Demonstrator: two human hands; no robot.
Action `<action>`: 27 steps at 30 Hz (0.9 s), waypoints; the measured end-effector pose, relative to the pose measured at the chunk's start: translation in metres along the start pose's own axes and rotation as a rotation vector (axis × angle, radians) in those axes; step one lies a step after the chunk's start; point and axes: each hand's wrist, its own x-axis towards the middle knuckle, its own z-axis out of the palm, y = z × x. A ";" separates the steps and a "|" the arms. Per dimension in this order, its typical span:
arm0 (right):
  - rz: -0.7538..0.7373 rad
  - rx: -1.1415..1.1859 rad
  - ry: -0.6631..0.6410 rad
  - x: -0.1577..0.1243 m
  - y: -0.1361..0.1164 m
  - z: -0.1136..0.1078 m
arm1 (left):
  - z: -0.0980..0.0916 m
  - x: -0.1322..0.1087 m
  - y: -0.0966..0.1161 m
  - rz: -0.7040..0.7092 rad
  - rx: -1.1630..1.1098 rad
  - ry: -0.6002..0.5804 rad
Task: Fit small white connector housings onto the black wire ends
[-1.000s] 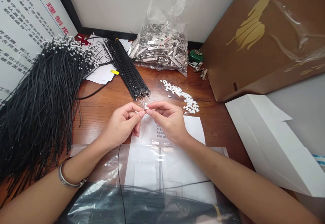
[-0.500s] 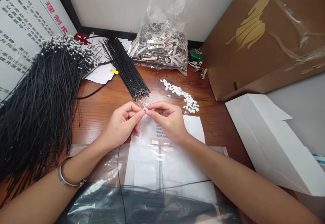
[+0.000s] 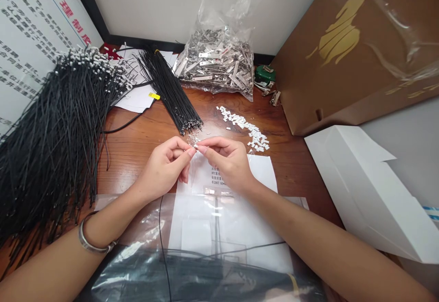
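Observation:
My left hand (image 3: 168, 167) is closed in a pinch on a thin black wire (image 3: 160, 229), whose length hangs from below the palm towards the near edge. Thumb and forefinger of my right hand (image 3: 226, 158) are pressed together at the same spot, fingertip to fingertip with the left. What the right fingers pinch is too small and covered to make out. Just beyond both hands lie the tips of a tied bundle of black wires (image 3: 169, 92). Small white connector housings (image 3: 242, 123) are scattered to the right of it.
A large heap of black wires with white ends (image 3: 65, 124) fills the left. At the back stands a clear bag of metal clips (image 3: 219, 62), with a green tape measure (image 3: 265, 74) beside it. Right are a brown box (image 3: 343, 55) and white carton (image 3: 363, 188). Bagged wires (image 3: 199, 279) lie in front.
My right fingertips have shifted very slightly against the left ones, and the white speck seen between them is now mostly covered. Everything else stays put.

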 end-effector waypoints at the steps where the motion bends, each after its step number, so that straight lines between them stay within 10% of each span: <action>1: 0.004 -0.005 0.000 0.000 0.000 0.000 | 0.000 0.000 0.000 0.000 0.002 0.000; 27: -0.084 -0.180 0.065 -0.003 0.005 0.002 | 0.001 0.000 0.000 0.000 0.067 0.040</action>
